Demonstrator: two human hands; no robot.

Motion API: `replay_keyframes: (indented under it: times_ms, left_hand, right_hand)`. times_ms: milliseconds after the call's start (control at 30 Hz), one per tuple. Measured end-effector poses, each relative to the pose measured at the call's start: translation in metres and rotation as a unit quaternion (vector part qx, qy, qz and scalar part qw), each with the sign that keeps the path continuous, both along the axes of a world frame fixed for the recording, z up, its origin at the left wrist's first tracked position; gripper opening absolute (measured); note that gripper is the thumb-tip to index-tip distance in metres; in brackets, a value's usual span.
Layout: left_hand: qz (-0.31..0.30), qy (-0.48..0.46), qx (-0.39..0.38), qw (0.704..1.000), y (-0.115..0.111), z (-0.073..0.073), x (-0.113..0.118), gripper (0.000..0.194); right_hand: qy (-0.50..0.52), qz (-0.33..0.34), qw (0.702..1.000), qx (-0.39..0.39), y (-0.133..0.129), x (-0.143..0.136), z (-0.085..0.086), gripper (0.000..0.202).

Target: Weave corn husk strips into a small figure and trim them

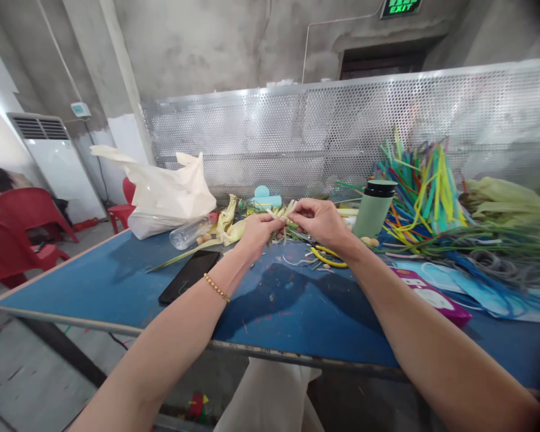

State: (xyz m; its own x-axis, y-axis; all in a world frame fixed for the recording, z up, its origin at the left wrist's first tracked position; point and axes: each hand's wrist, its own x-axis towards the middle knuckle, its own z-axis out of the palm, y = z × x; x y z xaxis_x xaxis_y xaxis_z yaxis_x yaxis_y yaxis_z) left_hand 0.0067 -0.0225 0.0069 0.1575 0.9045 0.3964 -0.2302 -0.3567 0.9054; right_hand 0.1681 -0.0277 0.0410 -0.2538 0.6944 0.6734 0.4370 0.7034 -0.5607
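Both hands meet above the middle of the blue table [270, 312]. My left hand [258, 233] is closed around a small bunch of pale green strips [279, 212] that look like corn husk. The fingers of my right hand [318, 219] pinch at the right side of the same bunch, touching one pale strip. The strips' lower ends are partly hidden by the fingers. Scissors with yellow handles [328, 258] lie below my right hand. Pieces of corn husk [227, 223] lie to the left of the bunch, and a black phone [189, 276] rests beside my left forearm.
A white plastic bag [171, 192] and a clear bottle [191, 233] stand or lie at left. To the right are a green tumbler [375, 209], colourful strips [432, 192], more husks [508, 201] and a purple box [436, 297]. A perforated metal panel [261, 138] borders the back.
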Motion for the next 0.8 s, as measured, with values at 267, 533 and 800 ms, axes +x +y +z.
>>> replay_keyframes:
  times_ms: [267,533,800]
  left_hand:
    - [0.031,0.084,0.073,0.993,0.000,0.000,-0.003,0.030]
    - [0.016,0.028,0.021,0.999,0.004,-0.001,-0.002,0.022]
    - [0.083,0.144,0.087,0.982,0.003,-0.002,-0.004,0.028]
  right_hand:
    - [0.002,-0.004,1.000,-0.005,0.001,0.002,0.000,0.016]
    - [0.094,-0.019,0.978,-0.184,-0.007,-0.003,0.004,0.029]
    - [0.022,0.008,0.993,-0.116,-0.007,-0.004,0.001,0.016]
